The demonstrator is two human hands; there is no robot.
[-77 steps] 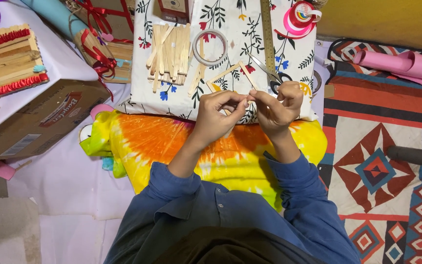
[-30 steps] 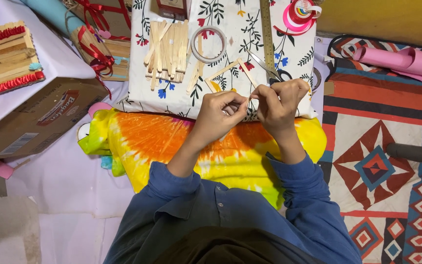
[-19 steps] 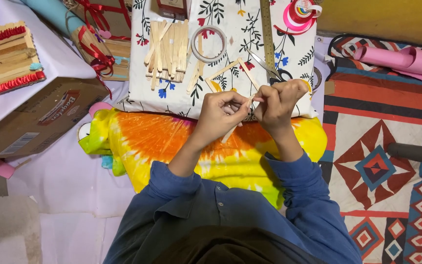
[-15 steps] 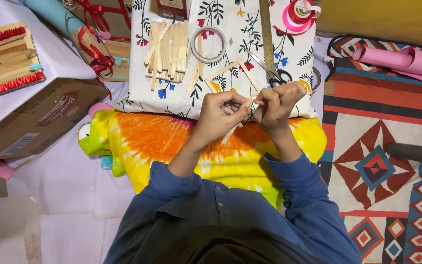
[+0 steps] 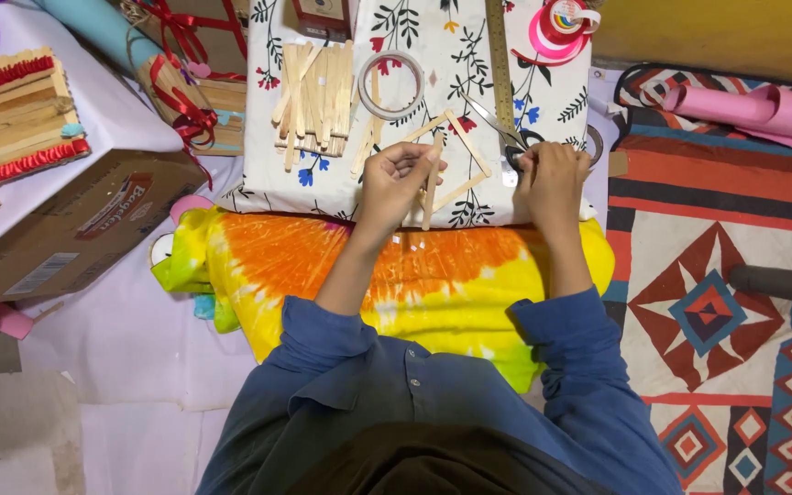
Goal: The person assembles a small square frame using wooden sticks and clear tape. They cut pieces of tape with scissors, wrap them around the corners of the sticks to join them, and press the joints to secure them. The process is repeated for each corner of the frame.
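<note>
On the floral cloth, left hand point(image 5: 396, 183) pinches wooden stick point(image 5: 430, 194); right hand point(image 5: 552, 176) grips scissors point(image 5: 499, 128).

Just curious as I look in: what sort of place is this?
Likely a home craft corner on the floor: a pile of flat wooden craft sticks on a floral white cushion, rolled pink paper, a patterned woven rug.

scissors point(image 5: 504, 137) handles under right hand point(image 5: 554, 179), grip perhaps unclear
</note>
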